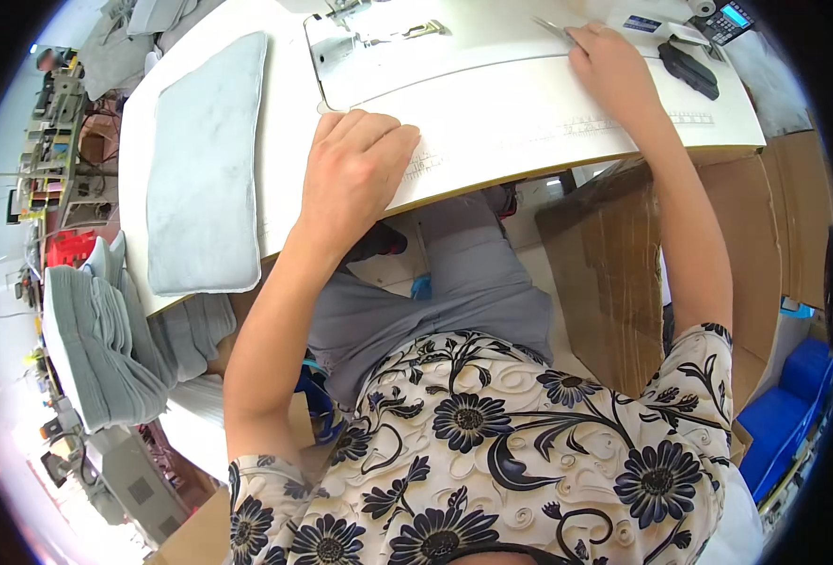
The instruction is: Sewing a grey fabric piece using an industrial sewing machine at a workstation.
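My left hand (358,169) rests near the front edge of the white sewing table (492,122), its fingers curled under. Whatever they may hold is hidden. My right hand (616,73) lies farther back on the right, closed on slim metal thread snips (556,30) whose points face away to the left. A flat grey fabric pad (208,169) with a stitched edge lies on the table left of my left hand, apart from it. Beyond the hands, the sewing machine's metal plate and presser area (402,36) show at the top.
A black oblong object (689,71) lies right of my right hand, near a control panel (729,21). Stacked grey pads (106,348) hang below the table's left side. Under its right side stands a cardboard box (605,273). A blue bin (788,405) sits farther right.
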Motion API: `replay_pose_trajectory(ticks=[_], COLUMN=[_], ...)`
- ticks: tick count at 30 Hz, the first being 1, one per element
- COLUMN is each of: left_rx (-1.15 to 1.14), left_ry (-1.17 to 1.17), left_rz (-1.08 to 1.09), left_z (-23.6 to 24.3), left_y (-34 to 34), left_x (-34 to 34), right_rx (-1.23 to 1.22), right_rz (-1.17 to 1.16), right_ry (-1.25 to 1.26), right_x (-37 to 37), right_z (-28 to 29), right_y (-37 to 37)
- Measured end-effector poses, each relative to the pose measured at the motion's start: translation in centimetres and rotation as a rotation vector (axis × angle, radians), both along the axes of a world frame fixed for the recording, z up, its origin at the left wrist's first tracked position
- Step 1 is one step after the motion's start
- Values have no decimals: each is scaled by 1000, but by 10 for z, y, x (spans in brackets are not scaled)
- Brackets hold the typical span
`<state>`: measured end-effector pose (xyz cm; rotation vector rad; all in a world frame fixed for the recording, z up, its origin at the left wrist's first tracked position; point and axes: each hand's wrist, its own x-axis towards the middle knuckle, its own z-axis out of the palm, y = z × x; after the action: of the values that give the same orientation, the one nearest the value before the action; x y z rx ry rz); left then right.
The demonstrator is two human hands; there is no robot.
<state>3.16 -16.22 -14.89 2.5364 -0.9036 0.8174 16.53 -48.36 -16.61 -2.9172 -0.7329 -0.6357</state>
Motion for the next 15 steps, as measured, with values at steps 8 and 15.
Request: replay_pose_trajectory(ticks=[8,15], left_rx=[-209,-187], left_ry=[89,56], left_rz=[148,85], left_z=[27,30], left_y=[-3,0], left_x=[-8,-7], right_rx=[1728,2206], right_rz=[107,296], right_ry=[1275,1857], right_x=[-171,-174], right_z=[9,3], right_y=[102,149])
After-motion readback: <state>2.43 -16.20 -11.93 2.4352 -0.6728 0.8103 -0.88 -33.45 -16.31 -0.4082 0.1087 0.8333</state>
